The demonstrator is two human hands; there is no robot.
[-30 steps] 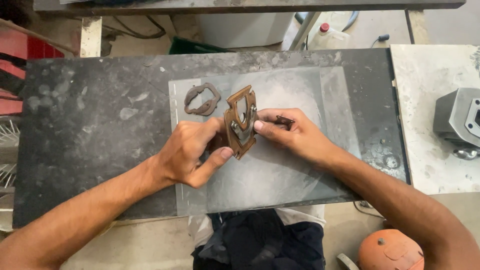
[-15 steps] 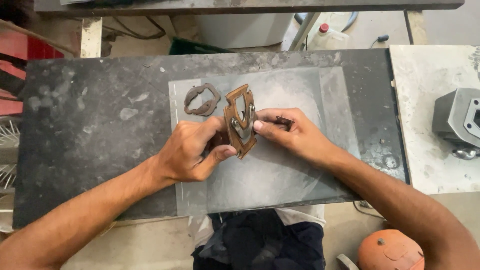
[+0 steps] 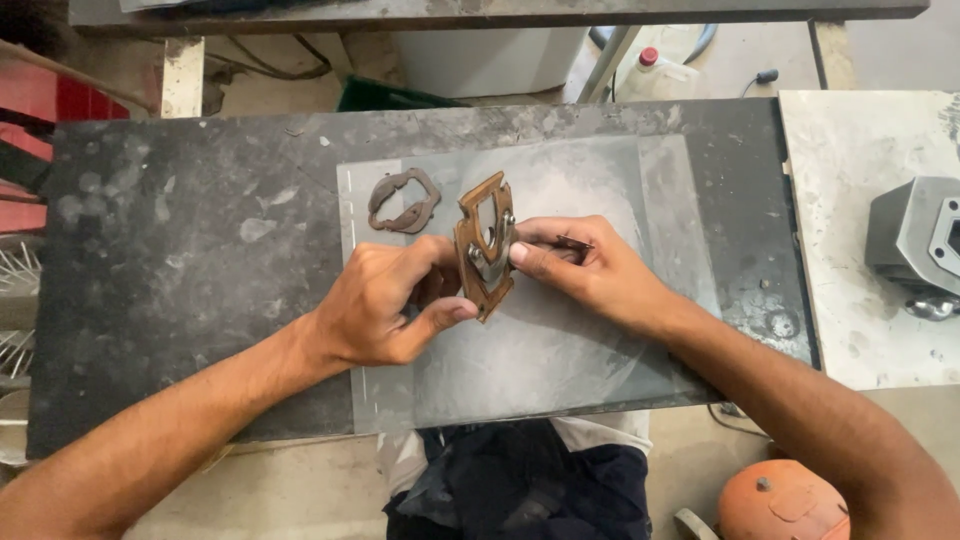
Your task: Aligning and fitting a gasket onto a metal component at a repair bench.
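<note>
My left hand (image 3: pixel 385 305) grips a brown, rusty metal frame piece (image 3: pixel 484 245) with a shiny insert, holding it upright over a clear sheet (image 3: pixel 560 350) on the dark workbench (image 3: pixel 180 240). Thumb and fingers clamp its lower end. My right hand (image 3: pixel 590 270) presses against the frame's right side and pinches a small thin dark blade-like tool (image 3: pixel 574 241). A second brown gasket-like piece (image 3: pixel 403 201) lies flat on the sheet, just up and left of the frame.
A grey metal engine part (image 3: pixel 915 245) sits on a pale bench at the right. A white bottle with a red cap (image 3: pixel 655 68) stands beyond the bench. An orange round object (image 3: pixel 780 500) lies on the floor at lower right. Red items (image 3: pixel 40 120) are at the left edge.
Both hands keep their hold on the frame piece; it has tilted very slightly. Nothing else has moved.
</note>
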